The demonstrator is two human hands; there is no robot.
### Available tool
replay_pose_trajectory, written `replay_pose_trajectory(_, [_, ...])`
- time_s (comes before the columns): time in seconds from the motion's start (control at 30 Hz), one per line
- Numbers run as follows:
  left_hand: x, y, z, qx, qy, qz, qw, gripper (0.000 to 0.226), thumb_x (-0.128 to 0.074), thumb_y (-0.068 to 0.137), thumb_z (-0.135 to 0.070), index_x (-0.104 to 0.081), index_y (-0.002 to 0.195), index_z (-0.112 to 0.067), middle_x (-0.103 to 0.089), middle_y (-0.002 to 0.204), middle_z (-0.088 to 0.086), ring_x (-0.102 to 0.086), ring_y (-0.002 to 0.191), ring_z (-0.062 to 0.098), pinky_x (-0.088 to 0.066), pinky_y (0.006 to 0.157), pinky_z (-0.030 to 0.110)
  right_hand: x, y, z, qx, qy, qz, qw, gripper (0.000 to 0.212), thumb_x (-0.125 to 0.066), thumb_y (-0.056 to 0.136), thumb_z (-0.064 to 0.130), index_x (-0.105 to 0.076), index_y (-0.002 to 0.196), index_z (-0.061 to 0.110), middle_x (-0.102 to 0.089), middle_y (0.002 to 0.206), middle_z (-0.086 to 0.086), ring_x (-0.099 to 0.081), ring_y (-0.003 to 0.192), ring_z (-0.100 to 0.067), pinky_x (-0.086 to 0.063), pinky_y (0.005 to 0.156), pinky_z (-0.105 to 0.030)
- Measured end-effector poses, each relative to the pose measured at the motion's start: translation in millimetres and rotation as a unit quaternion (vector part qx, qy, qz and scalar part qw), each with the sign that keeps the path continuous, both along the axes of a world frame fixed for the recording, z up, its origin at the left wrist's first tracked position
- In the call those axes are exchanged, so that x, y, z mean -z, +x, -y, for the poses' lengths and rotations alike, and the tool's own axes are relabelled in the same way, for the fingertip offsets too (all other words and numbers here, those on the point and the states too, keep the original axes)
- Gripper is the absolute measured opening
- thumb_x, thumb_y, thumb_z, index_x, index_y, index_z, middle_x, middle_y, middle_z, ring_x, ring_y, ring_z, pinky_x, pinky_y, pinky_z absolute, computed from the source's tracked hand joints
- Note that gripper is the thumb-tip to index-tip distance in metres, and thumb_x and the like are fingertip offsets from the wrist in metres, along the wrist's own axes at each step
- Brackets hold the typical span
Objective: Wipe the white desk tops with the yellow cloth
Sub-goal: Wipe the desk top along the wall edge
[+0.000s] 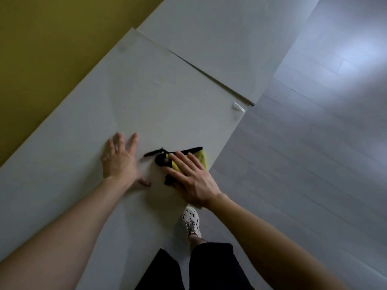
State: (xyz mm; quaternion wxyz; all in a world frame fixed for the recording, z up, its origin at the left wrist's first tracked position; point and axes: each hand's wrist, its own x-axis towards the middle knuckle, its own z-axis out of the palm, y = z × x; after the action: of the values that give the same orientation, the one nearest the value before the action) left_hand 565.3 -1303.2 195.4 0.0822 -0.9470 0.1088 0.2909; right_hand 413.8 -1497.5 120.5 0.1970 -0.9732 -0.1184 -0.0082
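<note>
A yellow cloth (201,158) with a black hem and black loop lies on the near white desk top (146,97), close to its right edge. My right hand (192,178) presses flat on the cloth with straight fingers and covers most of it. My left hand (121,160) rests flat on the bare desk just left of the cloth, fingers spread. A second white desk top (219,34) adjoins the first at the far end, across a thin dark seam.
A mustard-yellow wall (52,49) runs along the desks' left side. Pale plank floor (314,143) lies to the right. A small clear tag (238,106) sticks at the near desk's far right corner. My dark trousers and white shoe (191,221) show below the desk edge.
</note>
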Motion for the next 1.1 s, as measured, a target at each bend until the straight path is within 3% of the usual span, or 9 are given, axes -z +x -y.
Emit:
replay_pose_trajectory(0.07, [2, 0, -2, 0.011, 0.014, 0.001, 1.000, 0.184, -0.093, 0.035, -0.087, 0.018, 0.171, -0.036, 0.011, 0.181, 0.017, 0.004, 0.168, 0.042, -0.027, 0.133, 0.056, 2, 29, 43, 0.038, -0.007, 0.010, 0.999, 0.051, -0.050, 0.115, 0.040, -0.046, 0.164, 0.027, -0.028, 0.177, -0.009, -0.018, 0.167, -0.030, -0.016, 0.134, -0.055])
replay_pose_trajectory(0.23, [10, 2, -9, 0.026, -0.001, 0.008, 1.000, 0.183, -0.090, 0.034, -0.091, 0.019, 0.171, -0.037, 0.010, 0.181, 0.017, 0.005, 0.168, 0.043, -0.023, 0.134, 0.056, 0, 136, 140, 0.321, -0.018, -0.003, 0.947, 0.054, -0.043, 0.114, 0.039, -0.038, 0.167, 0.030, -0.027, 0.178, -0.008, -0.015, 0.167, -0.028, -0.013, 0.135, -0.053])
replay_pose_trajectory(0.37, [10, 1, -10, 0.043, 0.005, 0.015, 0.999, 0.183, -0.087, 0.035, -0.093, 0.018, 0.171, -0.034, 0.008, 0.181, 0.019, 0.002, 0.167, 0.045, -0.024, 0.133, 0.056, -2, 142, 91, 0.428, -0.001, -0.002, 0.904, 0.060, -0.044, 0.109, 0.036, -0.035, 0.168, 0.028, -0.022, 0.179, -0.009, -0.010, 0.168, -0.027, -0.006, 0.136, -0.051])
replay_pose_trajectory(0.53, [-3, 0, -3, 0.052, 0.010, 0.013, 0.999, 0.180, -0.085, 0.037, -0.095, 0.018, 0.171, -0.033, 0.006, 0.181, 0.019, -0.001, 0.167, 0.045, -0.028, 0.131, 0.057, -9, 52, -41, 0.217, 0.026, -0.005, 0.976, 0.053, -0.051, 0.113, 0.038, -0.045, 0.165, 0.025, -0.020, 0.180, -0.009, -0.007, 0.168, -0.029, -0.014, 0.133, -0.059])
replay_pose_trajectory(0.67, [-12, 0, -2, 0.055, 0.020, 0.009, 0.998, 0.178, -0.085, 0.043, -0.094, 0.023, 0.170, -0.032, 0.011, 0.181, 0.017, 0.000, 0.167, 0.045, -0.033, 0.129, 0.057, 0, 64, 24, 0.045, -0.001, 0.006, 0.999, 0.052, -0.054, 0.114, 0.039, -0.046, 0.164, 0.026, -0.027, 0.178, -0.007, -0.015, 0.167, -0.028, -0.018, 0.133, -0.058])
replay_pose_trajectory(0.83, [-19, 1, -4, 0.054, 0.009, -0.013, 0.998, 0.169, -0.089, 0.054, -0.086, 0.020, 0.171, -0.032, 0.014, 0.181, 0.016, 0.004, 0.167, 0.045, -0.031, 0.130, 0.059, 3, 161, 128, 0.356, 0.003, 0.001, 0.934, 0.057, -0.048, 0.109, 0.041, -0.040, 0.165, 0.030, -0.032, 0.176, -0.006, -0.020, 0.166, -0.027, -0.018, 0.133, -0.056])
replay_pose_trajectory(0.97, [-30, 19, -9, 0.021, -0.036, -0.001, 0.999, 0.133, -0.091, 0.065, -0.076, -0.020, 0.170, -0.036, -0.021, 0.177, 0.006, -0.024, 0.163, 0.031, -0.040, 0.126, 0.046, -1, 179, 104, 0.417, -0.001, 0.010, 0.909, 0.059, -0.047, 0.109, 0.038, -0.036, 0.166, 0.028, -0.025, 0.178, -0.006, -0.012, 0.168, -0.023, -0.009, 0.135, -0.054])
replay_pose_trajectory(1.03, [-35, 36, -8, -0.007, -0.054, 0.028, 0.998, 0.119, -0.091, 0.065, -0.075, -0.034, 0.160, -0.031, -0.044, 0.155, 0.004, -0.046, 0.145, 0.029, -0.050, 0.112, 0.045, -6, 156, 51, 0.315, 0.007, 0.016, 0.949, 0.056, -0.050, 0.112, 0.039, -0.040, 0.166, 0.027, -0.022, 0.179, -0.007, -0.008, 0.168, -0.024, -0.010, 0.135, -0.057])
replay_pose_trajectory(1.1, [-34, 55, -2, -0.021, -0.052, 0.037, 0.998, 0.126, -0.093, 0.063, -0.073, -0.031, 0.163, -0.029, -0.041, 0.150, 0.006, -0.046, 0.141, 0.031, -0.051, 0.108, 0.046, -7, 125, 3, 0.095, 0.022, -0.006, 0.995, 0.055, -0.053, 0.113, 0.042, -0.045, 0.164, 0.026, -0.022, 0.179, -0.008, -0.009, 0.168, -0.028, -0.015, 0.133, -0.060])
